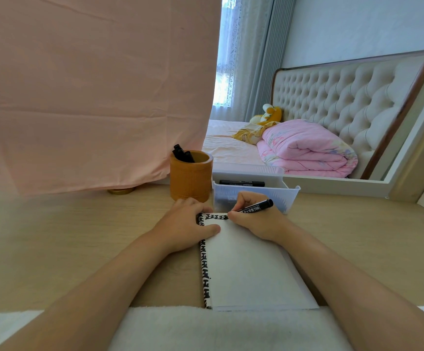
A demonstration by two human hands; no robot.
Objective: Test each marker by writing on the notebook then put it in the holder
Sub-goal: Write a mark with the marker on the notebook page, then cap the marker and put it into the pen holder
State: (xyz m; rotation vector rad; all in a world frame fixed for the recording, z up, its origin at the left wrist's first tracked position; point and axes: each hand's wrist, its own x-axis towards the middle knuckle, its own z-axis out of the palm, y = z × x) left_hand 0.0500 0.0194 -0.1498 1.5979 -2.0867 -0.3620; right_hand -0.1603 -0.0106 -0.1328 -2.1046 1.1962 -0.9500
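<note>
At six o'clock, closest to me, a white fuzzy cloth (pixel 231 325) covers my lap, and the near edge of the notebook (pixel 251 269) meets it. The notebook lies open on the pale wooden desk (pixel 79 236), its blank page running away from me, with a strip of black marks down its left edge. My left hand (pixel 188 224) rests on the page's corner at eleven o'clock, fingers relaxed and holding nothing, thumb laid across the paper. My right hand (pixel 254 219) sits at the page's one o'clock corner, fingers curled tight round a black marker (pixel 256 206); its tip meets the paper at the end of a row of black characters along the top, and its back end points toward two o'clock. Just beyond my right hand is a clear plastic bin (pixel 289 196) with another black marker (pixel 241 183) lying flat inside. Beside the bin at eleven o'clock stands the round brown holder (pixel 191 176), with several black markers (pixel 181 153) leaning in it. A gold disc (pixel 121 191) lies at ten o'clock under a hanging pink sheet (pixel 91 92). Farther off, at one o'clock, is a bed with a folded pink quilt (pixel 307 148), a yellow plush toy (pixel 269 115) and a tufted headboard (pixel 345 97).
</note>
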